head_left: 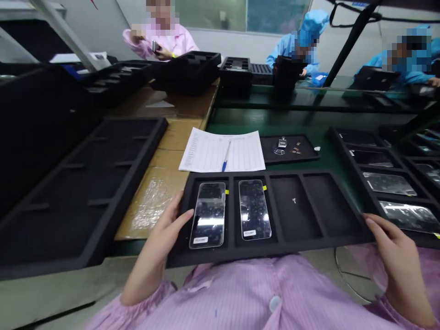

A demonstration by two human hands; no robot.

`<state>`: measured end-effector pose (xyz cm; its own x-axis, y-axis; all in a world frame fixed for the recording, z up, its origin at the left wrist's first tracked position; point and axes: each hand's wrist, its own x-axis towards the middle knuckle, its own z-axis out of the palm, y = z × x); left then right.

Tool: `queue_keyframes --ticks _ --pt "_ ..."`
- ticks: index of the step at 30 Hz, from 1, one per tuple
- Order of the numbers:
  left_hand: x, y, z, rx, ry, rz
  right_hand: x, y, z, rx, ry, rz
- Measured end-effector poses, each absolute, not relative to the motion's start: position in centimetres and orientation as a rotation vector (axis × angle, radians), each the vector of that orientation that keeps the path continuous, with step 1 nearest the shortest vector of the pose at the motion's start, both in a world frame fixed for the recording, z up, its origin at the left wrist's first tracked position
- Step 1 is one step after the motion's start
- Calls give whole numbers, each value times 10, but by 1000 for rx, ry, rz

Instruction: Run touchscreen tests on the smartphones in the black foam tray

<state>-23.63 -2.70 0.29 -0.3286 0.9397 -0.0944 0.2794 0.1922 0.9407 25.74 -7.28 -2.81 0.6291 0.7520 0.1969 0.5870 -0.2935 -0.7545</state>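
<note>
Head view, largest items first. Workbench: part brown board, part green mat. Big empty black foam tray lies at the left, compartments bare. Another tray at the right carries several glossy screens in its slots.

Centre, near the body: four-slot foam tray held by both ends, long side across the view. Left hand clasps its left end, thumb lying on the top face just beside the first slot. Right hand clasps the right end, fingers on the rim.

Slot contents: first phone screen in the leftmost slot, second phone screen in the next; both face up, each with a white label at the near end. The two right slots hold no screens.

Beyond the held tray: printed sheet with a blue pen on it, then a small black mat with tiny metal parts.
</note>
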Motion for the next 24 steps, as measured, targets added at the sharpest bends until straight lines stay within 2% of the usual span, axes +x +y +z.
queue_keyframes --ticks 3,8,11,14,19,24 --pt "-235 -27 5 1627 1875 1229 218 -70 -6 -1957 -1329 -88" --pt "-219 -21 18 2084 1823 880 123 -45 14 -1326 -1989 295" --pt "-214 -23 18 2334 1795 580 81 -27 6 -1173 -2326 177" --pt "-217 -39 12 2478 1721 433 68 -21 -6 -1171 -2503 87" --pt "-234 -65 0 2546 1647 507 83 -31 -12 -1179 -2523 184" --pt "-248 -53 1 2503 1611 805 84 -21 -9 -1385 -2287 220"
